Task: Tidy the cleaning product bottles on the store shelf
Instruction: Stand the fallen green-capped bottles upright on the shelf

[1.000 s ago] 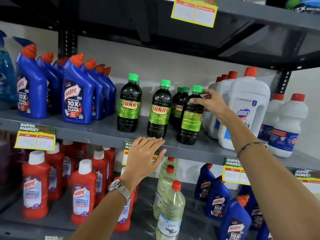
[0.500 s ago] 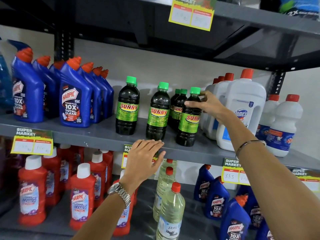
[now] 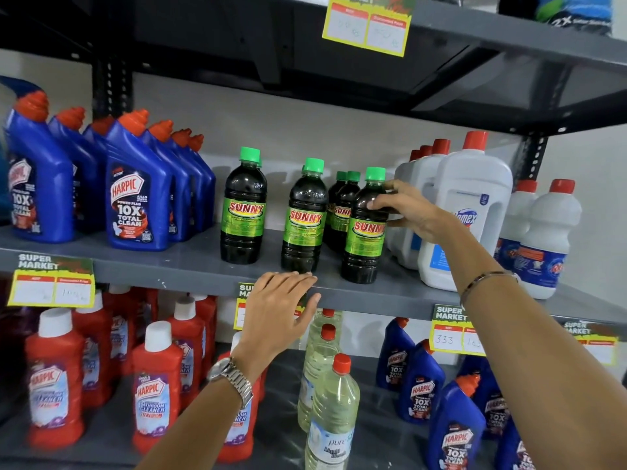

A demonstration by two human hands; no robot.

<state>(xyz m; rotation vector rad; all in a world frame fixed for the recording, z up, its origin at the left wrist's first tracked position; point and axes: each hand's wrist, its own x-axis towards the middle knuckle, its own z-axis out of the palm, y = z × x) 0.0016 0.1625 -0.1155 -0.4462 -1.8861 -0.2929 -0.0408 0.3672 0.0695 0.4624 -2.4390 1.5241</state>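
Note:
Several dark Sunny bottles with green caps stand on the grey middle shelf [image 3: 190, 269]. My right hand [image 3: 409, 212] grips the shoulder of the rightmost front Sunny bottle [image 3: 364, 232], whose label faces me. Two more front Sunny bottles stand to its left, the middle one [image 3: 305, 218] and the left one [image 3: 243, 208], with others behind [image 3: 342, 212]. My left hand [image 3: 281, 307] rests flat with spread fingers on the shelf's front edge, just below the middle bottle, holding nothing.
Blue Harpic bottles [image 3: 135, 191] crowd the shelf's left; white Domex jugs [image 3: 471, 205] and smaller white bottles [image 3: 546, 239] stand right. Below are red Harpic bottles [image 3: 156, 388], clear liquid bottles [image 3: 330, 408] and more blue Harpic bottles [image 3: 454, 422]. Price tags [image 3: 51, 283] hang along the edges.
My right hand slid from the cap down to the shoulder of the rightmost Sunny bottle, and the bottle turned so its label now faces front. The left hand stayed put.

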